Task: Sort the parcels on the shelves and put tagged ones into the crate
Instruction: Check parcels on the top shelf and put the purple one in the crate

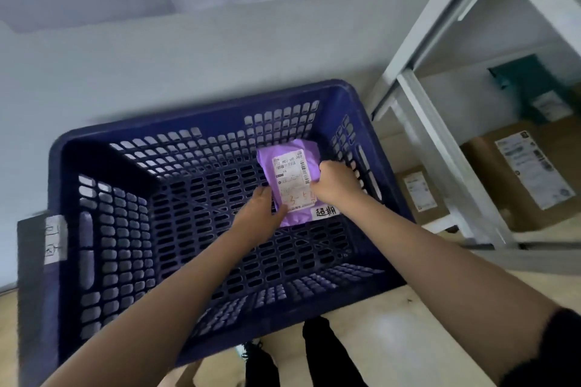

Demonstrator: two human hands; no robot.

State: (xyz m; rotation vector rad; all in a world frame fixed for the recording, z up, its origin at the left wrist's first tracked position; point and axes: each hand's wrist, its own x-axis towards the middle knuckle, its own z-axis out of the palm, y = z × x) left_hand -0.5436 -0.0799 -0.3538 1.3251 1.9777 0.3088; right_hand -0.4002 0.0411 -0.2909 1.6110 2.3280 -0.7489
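Note:
A purple parcel [292, 148] with a white shipping label and a small handwritten white tag at its near corner lies low inside the dark blue slatted crate [75, 148], toward its far right side. My left hand [259, 214] holds the parcel's near left edge, thumb lying over the label. My right hand [334, 184] grips the parcel's right edge with curled fingers. Both arms reach down into the crate. Apart from this parcel the crate's floor is bare.
A white metal shelf frame [418, 122] stands right of the crate. Brown cardboard boxes [490, 185] with labels and a teal parcel [531, 78] sit on its lower levels. A white wall is behind. My dark shoes [323, 352] stand on the pale floor.

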